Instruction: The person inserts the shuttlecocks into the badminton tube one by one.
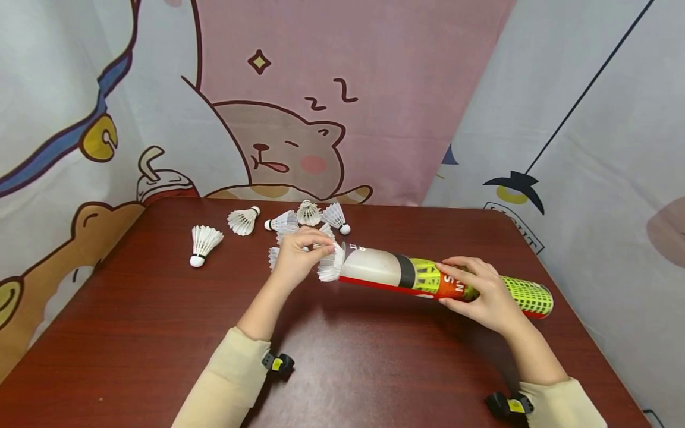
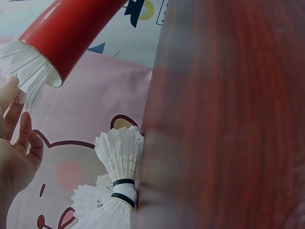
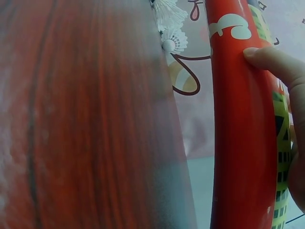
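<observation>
1. So the tube [image 1: 374, 267] was up off the tabletop [image 1: 348, 362], over its right half. Its long axis ran mostly left to right, with the open mouth facing the left edge and the other end towards the right edge, slanting a bit to the near side.

2. A feathered shuttlecock [image 1: 330, 265] sat partway in that mouth, roughly in line with the tube. Its skirt flared out towards the left edge; the cork was hidden inside.

3. Hands: the left hand [image 1: 298, 254] was pinching the rim of that skirt between thumb and fingers. The right hand [image 1: 484, 294] had a grip round the tube past its middle, thumb on the red side.

4. Loose ones: the leftmost shuttlecock [image 1: 205, 245] had its cork aimed at the near edge. Just beyond it, another bird [image 1: 243, 221] pointed its cork towards the far right corner.

5. A bunch [image 1: 308, 214] lay near the far edge, behind the left hand, corks going different ways. Some were partly covered, so no exact count from me.

6. Both sleeves [image 1: 227, 374] were cream, and a cartoon curtain [image 1: 407, 89] hung behind the far edge.
</observation>
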`<state>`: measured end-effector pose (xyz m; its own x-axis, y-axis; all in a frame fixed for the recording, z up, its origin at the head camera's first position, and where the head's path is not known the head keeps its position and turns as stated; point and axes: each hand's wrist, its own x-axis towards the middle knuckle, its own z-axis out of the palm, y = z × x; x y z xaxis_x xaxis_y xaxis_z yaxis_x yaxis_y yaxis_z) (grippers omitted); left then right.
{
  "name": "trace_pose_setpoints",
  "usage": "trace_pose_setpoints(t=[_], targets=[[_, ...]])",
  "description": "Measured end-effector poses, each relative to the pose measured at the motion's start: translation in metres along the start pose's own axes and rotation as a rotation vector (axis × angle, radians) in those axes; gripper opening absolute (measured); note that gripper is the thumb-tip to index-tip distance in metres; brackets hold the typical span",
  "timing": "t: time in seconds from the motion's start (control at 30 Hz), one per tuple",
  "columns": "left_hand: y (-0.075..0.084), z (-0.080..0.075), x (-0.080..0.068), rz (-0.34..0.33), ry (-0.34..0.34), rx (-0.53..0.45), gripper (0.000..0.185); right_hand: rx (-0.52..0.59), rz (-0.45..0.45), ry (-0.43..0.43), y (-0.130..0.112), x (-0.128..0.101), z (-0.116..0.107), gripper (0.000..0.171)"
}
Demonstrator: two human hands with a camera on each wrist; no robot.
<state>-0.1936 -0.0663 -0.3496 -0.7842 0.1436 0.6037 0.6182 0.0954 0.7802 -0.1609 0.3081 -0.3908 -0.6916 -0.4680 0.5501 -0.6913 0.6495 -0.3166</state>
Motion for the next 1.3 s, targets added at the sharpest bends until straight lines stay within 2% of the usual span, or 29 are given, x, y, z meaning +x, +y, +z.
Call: trace_pose_setpoints(t=[0.2,0.43,0.5,0.67,0.8,1.03,1.17,1.3], targets=[[-0.002,0.004,-0.002,-0.027,0.001,0.035,0.007,0.006,-0.010,0.004,-0.001,0.000,0.000,0.074],[-0.036,0.013,-0.006,0.018,-0.009,0.119,0.010,0.000,-0.012,-0.002,-0.003,0.000,0.000,0.075],[-0.040,0.014,-0.006,0.035,-0.013,0.134,0.010,-0.003,-0.011,-0.003,-0.003,0.000,0.000,0.075],[-0.039,0.018,-0.007,0.092,-0.006,0.154,0.012,-0.003,-0.007,-0.002,-0.003,-0.001,0.000,0.075],[-0.035,0.022,-0.008,0.140,-0.002,0.214,0.013,0.002,-0.004,0.000,-0.002,-0.001,0.000,0.076],[-0.033,0.025,-0.011,0.236,-0.041,0.315,0.018,0.000,-0.017,0.003,-0.002,-0.001,0.001,0.076],[-0.033,0.022,-0.010,0.239,-0.031,0.306,0.017,0.012,-0.030,0.012,-0.002,0.001,0.002,0.074],[-0.033,0.016,-0.008,0.225,-0.051,0.284,0.016,0.012,-0.017,0.010,-0.002,0.001,0.002,0.074]])
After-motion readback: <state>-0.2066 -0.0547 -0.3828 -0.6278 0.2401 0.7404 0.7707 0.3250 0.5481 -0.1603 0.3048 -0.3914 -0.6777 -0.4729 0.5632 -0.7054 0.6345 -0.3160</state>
